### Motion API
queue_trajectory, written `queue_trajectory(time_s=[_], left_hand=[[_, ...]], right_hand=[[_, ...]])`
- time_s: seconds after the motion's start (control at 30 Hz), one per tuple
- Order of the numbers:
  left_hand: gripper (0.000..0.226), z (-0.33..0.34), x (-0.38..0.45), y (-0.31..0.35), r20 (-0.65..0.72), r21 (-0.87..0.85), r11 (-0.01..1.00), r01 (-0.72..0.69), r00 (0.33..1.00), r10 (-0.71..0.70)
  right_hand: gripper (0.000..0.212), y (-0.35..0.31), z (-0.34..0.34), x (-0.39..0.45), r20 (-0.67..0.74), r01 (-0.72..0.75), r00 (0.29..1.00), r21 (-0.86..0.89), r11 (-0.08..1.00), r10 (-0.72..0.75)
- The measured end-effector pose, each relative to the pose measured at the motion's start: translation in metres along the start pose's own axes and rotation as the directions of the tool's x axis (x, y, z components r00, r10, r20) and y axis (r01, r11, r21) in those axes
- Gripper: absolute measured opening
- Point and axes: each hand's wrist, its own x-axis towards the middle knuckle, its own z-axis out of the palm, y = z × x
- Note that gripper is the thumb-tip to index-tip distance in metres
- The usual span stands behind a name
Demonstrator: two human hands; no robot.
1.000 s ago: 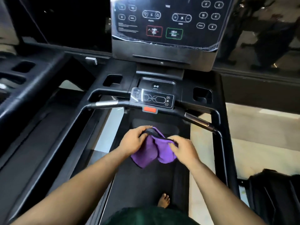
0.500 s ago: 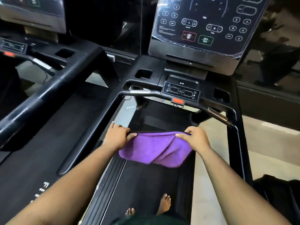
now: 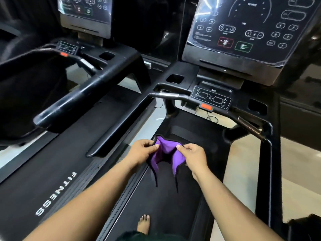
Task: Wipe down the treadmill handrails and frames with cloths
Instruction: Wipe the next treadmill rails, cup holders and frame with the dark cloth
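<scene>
Left hand point(image 3: 143, 150) and right hand point(image 3: 192, 153) each pinch purple cloth point(image 3: 165, 153) edge, cloth sagging between them above treadmill belt point(image 3: 165, 206). Handrail point(image 3: 119, 119) untouched — wiping not yet begun, judging by this.

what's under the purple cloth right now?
The purple cloth hangs in the air, pinched by the left hand and right hand. Below it lies the black treadmill belt. The belt patch directly behind the cloth is covered.

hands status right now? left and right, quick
Left hand: closed, pinching the left edge of the purple cloth.
Right hand: closed, pinching the cloth's right edge.
</scene>
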Motion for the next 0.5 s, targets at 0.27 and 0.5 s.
queue_trajectory(time_s=[0.27, 0.5], left_hand=[[0.009, 0.023, -0.055, -0.032, -0.302, 0.043, 0.999, 0.008, 0.953, 0.006], [0.046, 0.005, -0.101, -0.029, -0.260, 0.286, 0.957, -0.042, 0.958, 0.119]], right_hand=[[0.040, 0.006, 0.039, -0.055, 0.211, -0.024, 0.977, -0.032, 0.999, 0.030], [0.026, -0.007, 0.056, -0.088, 0.408, -0.011, 0.913, 0.000, 1.000, 0.010]])
